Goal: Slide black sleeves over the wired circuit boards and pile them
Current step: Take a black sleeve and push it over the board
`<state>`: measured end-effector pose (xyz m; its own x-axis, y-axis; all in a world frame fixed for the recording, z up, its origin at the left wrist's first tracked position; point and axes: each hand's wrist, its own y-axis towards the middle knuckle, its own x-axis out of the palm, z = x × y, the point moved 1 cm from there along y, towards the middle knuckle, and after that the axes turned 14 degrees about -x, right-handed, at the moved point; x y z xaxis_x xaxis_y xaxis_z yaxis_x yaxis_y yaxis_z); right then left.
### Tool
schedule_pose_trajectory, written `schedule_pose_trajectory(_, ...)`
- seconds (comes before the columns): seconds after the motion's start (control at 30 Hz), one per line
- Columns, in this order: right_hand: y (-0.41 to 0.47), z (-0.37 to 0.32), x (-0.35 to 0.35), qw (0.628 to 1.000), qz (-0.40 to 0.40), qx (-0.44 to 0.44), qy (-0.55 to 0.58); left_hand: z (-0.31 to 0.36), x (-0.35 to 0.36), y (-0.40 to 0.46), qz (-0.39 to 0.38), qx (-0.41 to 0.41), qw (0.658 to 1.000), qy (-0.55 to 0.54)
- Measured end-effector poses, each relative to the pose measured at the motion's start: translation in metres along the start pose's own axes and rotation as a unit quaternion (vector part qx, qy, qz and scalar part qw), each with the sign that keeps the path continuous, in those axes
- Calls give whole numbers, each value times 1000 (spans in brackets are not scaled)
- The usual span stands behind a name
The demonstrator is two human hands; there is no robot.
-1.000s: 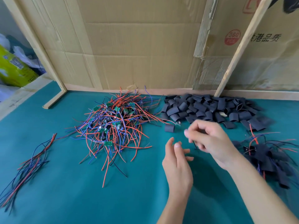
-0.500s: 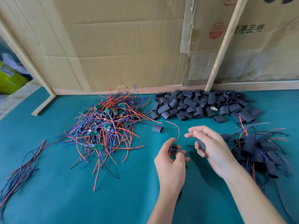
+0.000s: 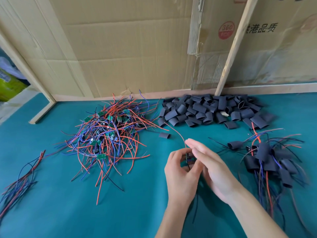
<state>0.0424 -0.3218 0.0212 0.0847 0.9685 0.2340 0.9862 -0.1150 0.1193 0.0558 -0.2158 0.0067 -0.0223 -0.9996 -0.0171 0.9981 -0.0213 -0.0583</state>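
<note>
My left hand [image 3: 179,172] pinches a small green circuit board [image 3: 187,158] over the teal table [image 3: 68,212]; its red wire [image 3: 178,134] arcs up and left, and a black wire hangs below. My right hand [image 3: 212,167] lies against the board from the right with straight fingers. Its thumb and palm side are hidden, so no sleeve shows in it. A tangle of bare wired boards [image 3: 106,131] lies centre left. The heap of black sleeves [image 3: 209,110] is at the back. Sleeved boards [image 3: 267,160] are piled on the right.
One loose sleeve [image 3: 164,135] lies between the tangle and my hands. A bundle of plain wires [image 3: 20,179] sits at the left edge. Cardboard walls [image 3: 137,48] and a leaning wooden strut [image 3: 235,45] close the back, with a wooden strip [image 3: 42,112] at the back left.
My left hand lifted a wired board off the table. My right hand, which pinched a black sleeve half a second ago, has closed in against the board.
</note>
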Motion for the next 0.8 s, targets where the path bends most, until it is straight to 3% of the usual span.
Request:
schedule_pose_trajectory(0.17,-1,-4,-2,999,-9,-10,-35,-3,0,0,-1,-5,1000,-1)
schedule_pose_trajectory(0.3,2,-6,-13,983,-31,-42,-179,-4,1,-1,0,-5,1000,-1)
schedule_pose_trajectory(0.8,3,-11,-46,999,-8,-25,-42,-3,-2,-3,-45,3,999,-9)
